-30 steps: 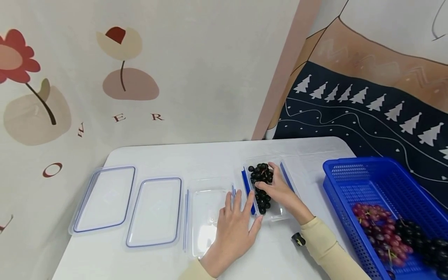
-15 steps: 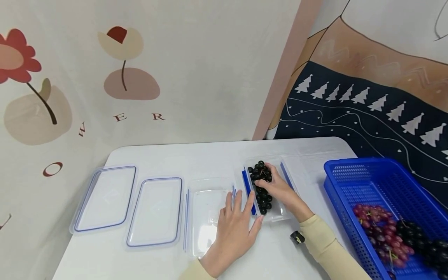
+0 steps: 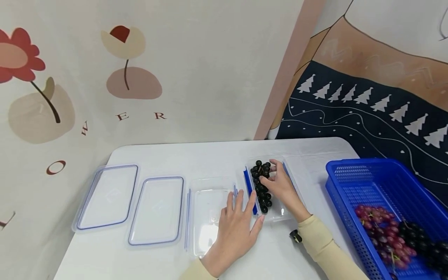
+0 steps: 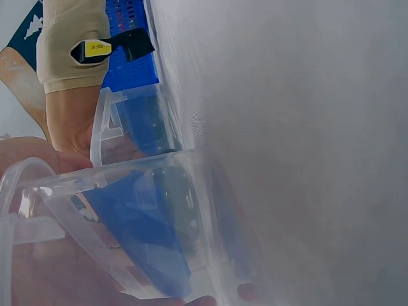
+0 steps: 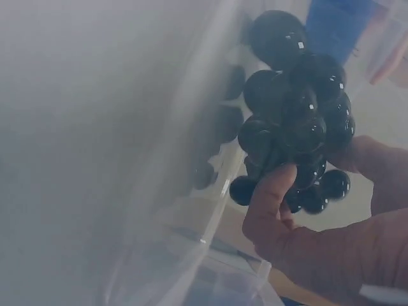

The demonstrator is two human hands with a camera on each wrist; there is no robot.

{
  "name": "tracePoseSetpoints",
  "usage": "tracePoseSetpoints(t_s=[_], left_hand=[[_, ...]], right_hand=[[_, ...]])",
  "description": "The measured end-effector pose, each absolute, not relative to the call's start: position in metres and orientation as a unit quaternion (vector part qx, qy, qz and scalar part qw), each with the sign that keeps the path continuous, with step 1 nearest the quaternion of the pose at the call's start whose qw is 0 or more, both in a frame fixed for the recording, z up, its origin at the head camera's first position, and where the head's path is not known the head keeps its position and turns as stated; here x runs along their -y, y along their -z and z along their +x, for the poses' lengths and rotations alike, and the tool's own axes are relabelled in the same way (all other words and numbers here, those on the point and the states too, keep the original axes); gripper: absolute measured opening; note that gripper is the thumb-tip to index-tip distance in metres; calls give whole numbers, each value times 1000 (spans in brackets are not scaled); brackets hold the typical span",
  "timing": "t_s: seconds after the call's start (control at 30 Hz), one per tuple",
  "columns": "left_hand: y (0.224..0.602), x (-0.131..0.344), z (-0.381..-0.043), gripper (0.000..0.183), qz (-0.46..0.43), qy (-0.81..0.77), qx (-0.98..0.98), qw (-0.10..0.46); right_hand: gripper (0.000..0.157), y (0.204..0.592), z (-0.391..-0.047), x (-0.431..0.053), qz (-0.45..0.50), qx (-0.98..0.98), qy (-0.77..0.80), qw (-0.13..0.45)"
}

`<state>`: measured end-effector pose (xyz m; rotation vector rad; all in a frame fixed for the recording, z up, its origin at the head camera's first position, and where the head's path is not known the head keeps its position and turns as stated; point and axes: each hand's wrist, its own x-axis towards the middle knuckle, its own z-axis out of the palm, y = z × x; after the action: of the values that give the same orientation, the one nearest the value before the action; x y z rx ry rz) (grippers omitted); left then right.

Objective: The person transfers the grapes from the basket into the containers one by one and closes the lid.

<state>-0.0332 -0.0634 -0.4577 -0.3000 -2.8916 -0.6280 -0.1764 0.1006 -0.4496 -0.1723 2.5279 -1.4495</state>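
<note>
In the head view, a bunch of black grapes lies lengthwise inside a clear plastic container with blue side flaps. My right hand reaches into that container and holds the bunch near its far end. Thumb and fingers touch the black grapes from two sides in the right wrist view. My left hand lies with fingers spread over the right side of a second clear container, its fingertips beside the blue flap. The left wrist view shows this hand partly through clear plastic walls.
Two clear lids with blue seals, a left lid and a right lid, lie at the table's left. A blue basket at the right holds red grapes and more black grapes. A patterned wall stands behind.
The right hand's fingers have shifted slightly right and loosened around the bunch's far end. The grapes have straightened along the container's left side. The left hand has stayed in place.
</note>
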Motion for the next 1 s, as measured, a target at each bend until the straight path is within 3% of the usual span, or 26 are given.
tracePoseSetpoints(t_s=[0.2, 0.73, 1.0], left_hand=[[458, 63, -33, 67, -102, 202, 970, 91], [460, 62, -33, 68, -104, 195, 971, 93], [460, 62, -33, 68, -99, 189, 973, 92]], right_hand=[[73, 450, -176, -101, -117, -868, 472, 102], [95, 453, -176, -105, -101, -854, 493, 130], [97, 451, -173, -107, -102, -859, 487, 123]])
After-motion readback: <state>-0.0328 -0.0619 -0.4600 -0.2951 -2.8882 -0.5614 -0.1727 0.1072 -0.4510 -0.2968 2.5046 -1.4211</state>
